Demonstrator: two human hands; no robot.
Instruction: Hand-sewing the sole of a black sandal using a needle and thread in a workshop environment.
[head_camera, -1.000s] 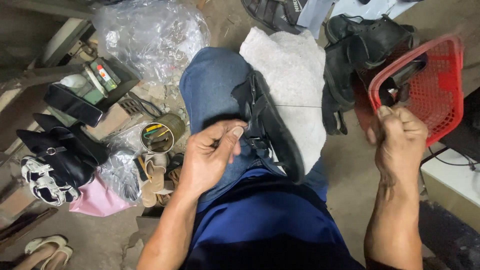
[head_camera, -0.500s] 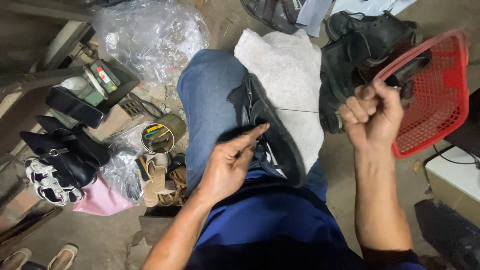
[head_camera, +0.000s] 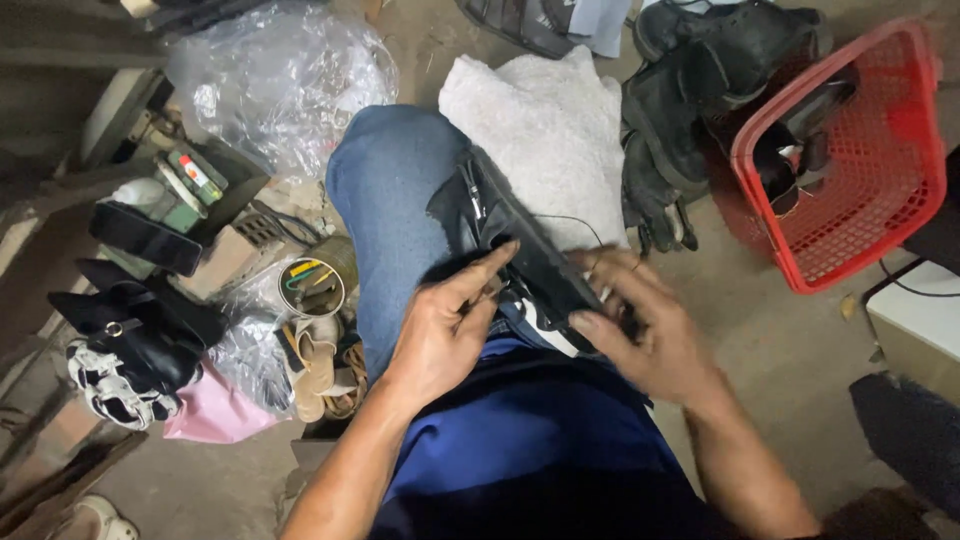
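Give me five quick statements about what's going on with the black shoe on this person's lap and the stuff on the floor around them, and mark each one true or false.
1. Both hands touch the black shoe on the lap. True: the left hand and the right hand both rest on it.
2. The red basket sits to the person's left. False: it is on the right side.
3. A white cloth lies on the floor beyond the knee. True.
4. The right hand is raised high, clear of the shoe. False: it lies on the shoe.
5. The small round tin of tools stands inside the basket. False: it stands on the floor at the left.
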